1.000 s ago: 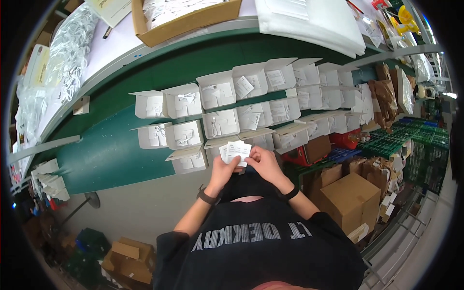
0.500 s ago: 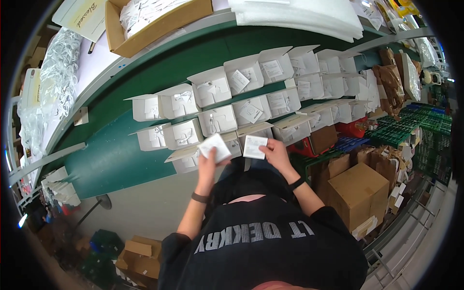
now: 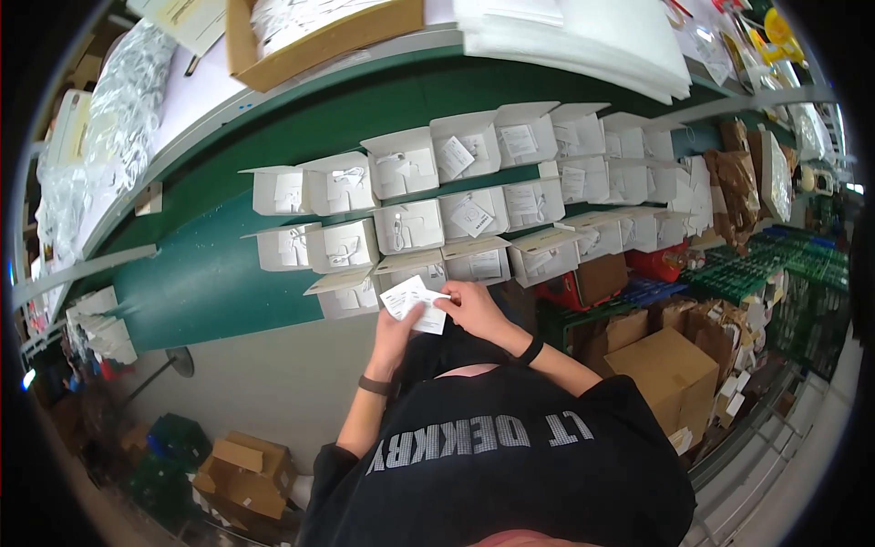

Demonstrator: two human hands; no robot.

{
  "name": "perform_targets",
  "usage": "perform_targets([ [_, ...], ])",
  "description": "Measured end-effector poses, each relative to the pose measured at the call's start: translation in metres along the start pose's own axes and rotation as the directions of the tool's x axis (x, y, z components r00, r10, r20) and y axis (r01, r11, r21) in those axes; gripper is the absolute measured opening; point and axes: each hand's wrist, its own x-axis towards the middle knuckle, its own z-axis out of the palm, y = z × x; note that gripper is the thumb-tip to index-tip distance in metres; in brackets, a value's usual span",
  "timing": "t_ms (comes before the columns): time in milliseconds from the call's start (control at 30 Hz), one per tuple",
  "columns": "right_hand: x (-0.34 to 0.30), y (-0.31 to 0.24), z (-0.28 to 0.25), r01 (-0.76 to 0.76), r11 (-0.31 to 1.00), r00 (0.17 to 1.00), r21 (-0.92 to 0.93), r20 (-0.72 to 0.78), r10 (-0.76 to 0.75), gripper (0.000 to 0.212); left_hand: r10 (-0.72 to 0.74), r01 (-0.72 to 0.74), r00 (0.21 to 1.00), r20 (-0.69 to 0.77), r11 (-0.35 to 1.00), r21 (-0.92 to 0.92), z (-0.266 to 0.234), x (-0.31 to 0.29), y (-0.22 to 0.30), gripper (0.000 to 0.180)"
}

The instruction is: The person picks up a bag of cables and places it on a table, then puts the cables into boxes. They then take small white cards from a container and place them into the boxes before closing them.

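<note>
My left hand (image 3: pixel 394 333) is closed around a small bunch of white printed leaflets (image 3: pixel 404 295), its thumb on top. At their right edge, my right hand (image 3: pixel 478 311) pinches a leaflet (image 3: pixel 430 314) that overlaps the others at an angle. Just beyond my hands is a front-row open white box (image 3: pixel 538 264), beside another with a printed leaflet (image 3: pixel 489 264) inside. Farther back, white boxes stand open in rows; one holds a white cable (image 3: pixel 398 232), another a tilted leaflet (image 3: pixel 472 217).
The boxes stand on a green bench (image 3: pixel 210 292). Above it, a shelf carries a brown carton (image 3: pixel 319 59) of white items, plastic-wrapped goods (image 3: pixel 118 118) and white foam sheets (image 3: pixel 583 46). A large cardboard box (image 3: pixel 665 369) and green crates (image 3: pixel 738 264) stand at right.
My right hand has moved left from the front-row boxes to the bunch in my left hand. The leaflet it held apart is gone from its fingers; one now shows in a front-row box.
</note>
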Motion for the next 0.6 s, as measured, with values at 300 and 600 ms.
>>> perform_targets([
  [300, 0.025, 0.006, -0.002, 0.035, 0.937, 0.994, -0.349, -0.083, -0.068, 0.03, 0.243, -0.261, 0.811, -0.532, 0.964, 0.043, -0.043, -0.009, 0.004, 0.026],
  [600, -0.05, -0.202, -0.127, 0.179, 0.909, 0.966, -0.377, -0.11, -0.236, 0.029, 0.268, -0.185, 0.951, -0.157, 0.895, 0.405, 0.006, 0.062, 0.089, 0.043],
])
